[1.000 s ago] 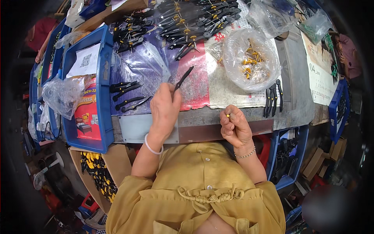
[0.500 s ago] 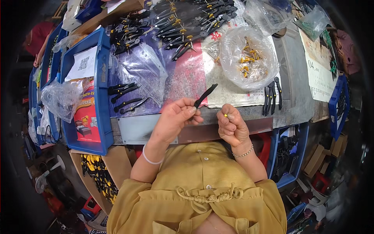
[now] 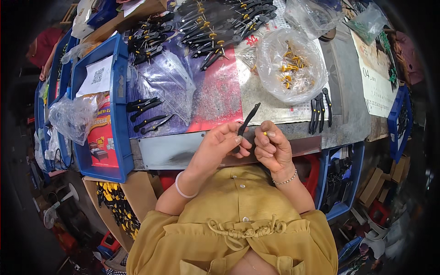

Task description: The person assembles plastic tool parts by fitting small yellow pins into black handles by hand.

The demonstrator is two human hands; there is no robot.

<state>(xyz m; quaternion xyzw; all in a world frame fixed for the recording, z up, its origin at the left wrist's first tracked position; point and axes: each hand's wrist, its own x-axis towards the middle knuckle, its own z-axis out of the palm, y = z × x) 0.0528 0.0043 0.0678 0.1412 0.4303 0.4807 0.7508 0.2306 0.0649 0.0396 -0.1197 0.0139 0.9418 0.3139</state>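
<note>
My left hand (image 3: 223, 141) is closed around a slim, curved black plastic handle (image 3: 250, 117), whose tip points up and to the right. Close beside it, my right hand (image 3: 274, 147) pinches a small yellow piece (image 3: 265, 133); the rest of that piece is hidden by the fingers. Both hands are above the near edge of the workbench (image 3: 174, 149), and the handle's upper part is just left of the right fingertips. Beyond them a clear plastic bag (image 3: 268, 85) holds several yellow-headed metal pins (image 3: 289, 68). To its right lie several black handles (image 3: 316, 114) side by side.
Black tools with yellow-headed pins (image 3: 211, 34) are heaped at the bench's far side. Several black handles (image 3: 149, 123) lie at left, beside a blue crate (image 3: 120, 91). A cardboard box (image 3: 145, 192) of yellow-and-black parts stands below left; another blue crate (image 3: 341, 208) is below right.
My left hand has moved right and slightly down, bringing the black handle nearer my right hand and more upright. The right hand has barely moved and still pinches the yellow piece.
</note>
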